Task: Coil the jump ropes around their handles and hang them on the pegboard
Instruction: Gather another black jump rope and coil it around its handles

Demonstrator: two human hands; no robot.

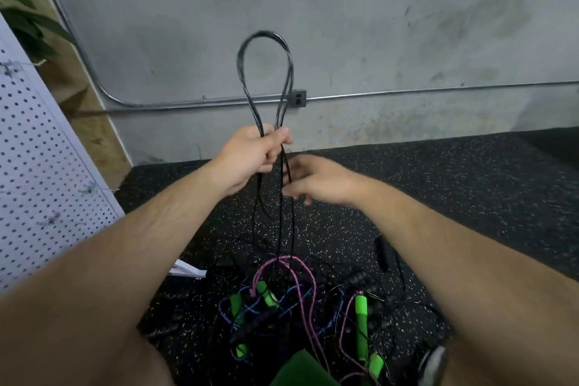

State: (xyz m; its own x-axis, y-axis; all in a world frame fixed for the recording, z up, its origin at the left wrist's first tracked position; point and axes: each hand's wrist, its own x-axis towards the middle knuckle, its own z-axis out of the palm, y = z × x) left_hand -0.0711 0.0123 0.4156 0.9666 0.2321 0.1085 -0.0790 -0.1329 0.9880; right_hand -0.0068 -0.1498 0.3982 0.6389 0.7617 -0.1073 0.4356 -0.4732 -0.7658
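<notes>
- Black rope [266,72]: folded into several strands, it stands up as a tall narrow loop well above the pile [297,307] of ropes on the floor [470,182], and its loose strands hang straight down into that pile.
- Left grip [253,153]: raised high over the pile, fingers and thumb curled tight, pinching the black strands together at the foot of the loop.
- Right grip [313,178]: also above the pile, lower than the left and blurred; its fingers are loosely spread, with a hanging strand running between thumb and fingers. Whether it touches the strand cannot be told.
- Pile: a tangle holding a pink rope [300,279], a blue rope [225,307], green handles [361,323] and thin black cords.
- Black handle [383,255]: lies on the floor just beyond the pile, to its right.
- Pegboard [37,166]: white, leaning well to the left of the pile.
- Wall [407,41]: grey, behind the pile, with a metal conduit [438,90] and an outlet [298,98].
</notes>
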